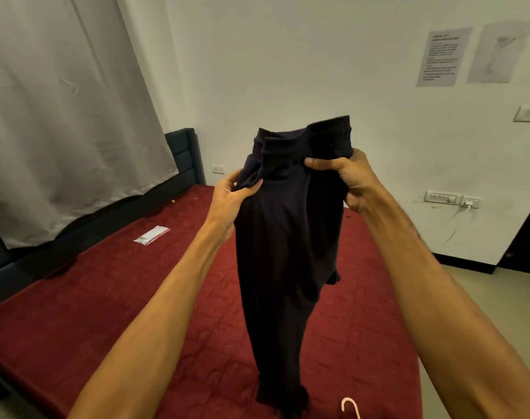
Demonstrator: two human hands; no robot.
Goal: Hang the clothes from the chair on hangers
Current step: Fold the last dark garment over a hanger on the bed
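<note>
Closest to me, at the bottom edge of my feed, a pink hanger [351,407] lies on the bed [106,297]. Only its hook shows; the rest is cut off by the frame. It sits just right of the garment's lower end, well below both hands.

The garment [276,252] is dark and hangs lengthwise, its long axis straight up and down, from the hands to the mattress. Its bottom bunches at the mattress or just above it; I cannot tell if it touches. I also cannot tell whether it is trousers or a top.

Higher up, the left hand [230,201] pinches a fold at the garment's left edge, thumb [251,189] pressed on the cloth. The right hand [348,179] grips the other side, fingers curled tight into the fabric, thumb [321,163] across the front. Neither hand is free. A ribbed band stands up above both grips.

My read: the hanger is on the right hand's side, so that hand would have to let go and reach down and back for it while the left keeps the cloth up.

Farther off, a small packet [152,235] lies on the bed, with a curtain [61,116] behind. No chair is in view.
</note>
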